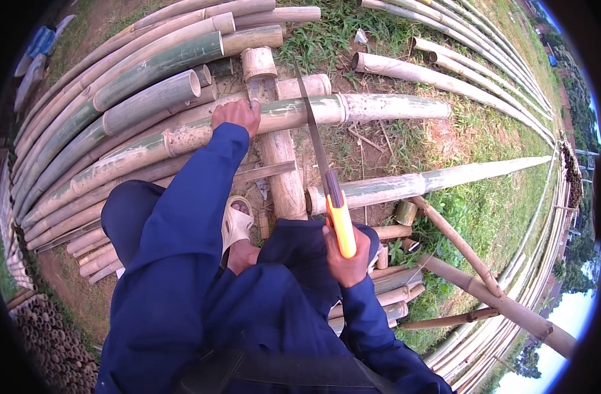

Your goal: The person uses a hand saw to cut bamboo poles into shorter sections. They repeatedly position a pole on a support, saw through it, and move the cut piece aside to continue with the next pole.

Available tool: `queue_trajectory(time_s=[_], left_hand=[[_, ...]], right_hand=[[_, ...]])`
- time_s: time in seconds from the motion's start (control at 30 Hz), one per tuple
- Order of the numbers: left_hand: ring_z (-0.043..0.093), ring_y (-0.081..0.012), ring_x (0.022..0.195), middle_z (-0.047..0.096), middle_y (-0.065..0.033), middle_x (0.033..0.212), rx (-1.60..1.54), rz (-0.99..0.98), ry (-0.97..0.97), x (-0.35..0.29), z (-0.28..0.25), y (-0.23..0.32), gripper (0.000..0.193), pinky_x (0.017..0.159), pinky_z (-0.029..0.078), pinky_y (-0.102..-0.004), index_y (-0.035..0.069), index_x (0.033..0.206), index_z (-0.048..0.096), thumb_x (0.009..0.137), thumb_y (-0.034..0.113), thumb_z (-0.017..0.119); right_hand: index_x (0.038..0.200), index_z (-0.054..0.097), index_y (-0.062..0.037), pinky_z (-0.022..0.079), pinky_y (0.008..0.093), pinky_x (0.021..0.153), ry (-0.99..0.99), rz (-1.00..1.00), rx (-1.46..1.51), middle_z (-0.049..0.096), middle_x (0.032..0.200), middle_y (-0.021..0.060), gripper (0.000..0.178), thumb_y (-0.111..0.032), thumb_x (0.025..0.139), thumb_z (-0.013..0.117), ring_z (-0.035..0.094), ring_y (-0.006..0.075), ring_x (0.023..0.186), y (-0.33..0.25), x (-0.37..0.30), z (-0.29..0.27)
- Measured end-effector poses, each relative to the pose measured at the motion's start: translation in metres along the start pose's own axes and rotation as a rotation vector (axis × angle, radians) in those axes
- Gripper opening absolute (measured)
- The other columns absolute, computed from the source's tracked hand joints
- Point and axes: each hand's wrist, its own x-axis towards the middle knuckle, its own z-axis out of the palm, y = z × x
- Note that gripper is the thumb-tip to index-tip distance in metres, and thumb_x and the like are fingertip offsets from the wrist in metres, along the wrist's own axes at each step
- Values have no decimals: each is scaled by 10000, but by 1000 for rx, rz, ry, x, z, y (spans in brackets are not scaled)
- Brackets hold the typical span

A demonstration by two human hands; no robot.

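Note:
A long bamboo pole lies crosswise over a bamboo support log. My left hand is closed over the top of this pole, just left of the support. In my right hand is the yellow and orange handle of a hand saw. The saw's long blade points away from me and crosses the pole a little right of the support. Whether its teeth have entered the bamboo I cannot tell. Part of another pole lies to the right, nearer to me than the gripped one.
Stacked bamboo poles fill the left side. More long poles lie on the grass at the far right. Short bamboo pieces sit beside my right knee. A slanted bamboo frame stands at the lower right. My sandalled foot is near the support.

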Motion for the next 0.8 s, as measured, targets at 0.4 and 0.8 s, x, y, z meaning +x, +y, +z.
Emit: queue_trajectory(time_s=[0.4, 0.8], left_hand=[[741, -379, 886, 756, -230, 878, 26, -19, -19, -1, 6, 1, 543, 987, 490, -497, 31, 903, 774, 1021, 466, 472], [739, -394, 900, 759, -242, 923, 9, 26, 41, 11, 4, 3, 577, 947, 512, -490, 23, 894, 775, 1040, 470, 440]], right_hand=[[1097, 714, 46, 550, 362, 678, 30, -69, 14, 707, 777, 180, 186, -31, 928, 727, 720, 218, 695, 11, -35, -14], [866, 682, 34, 495, 375, 601, 89, -88, 87, 621, 641, 129, 193, -131, 929, 762, 591, 200, 574, 23, 81, 40]])
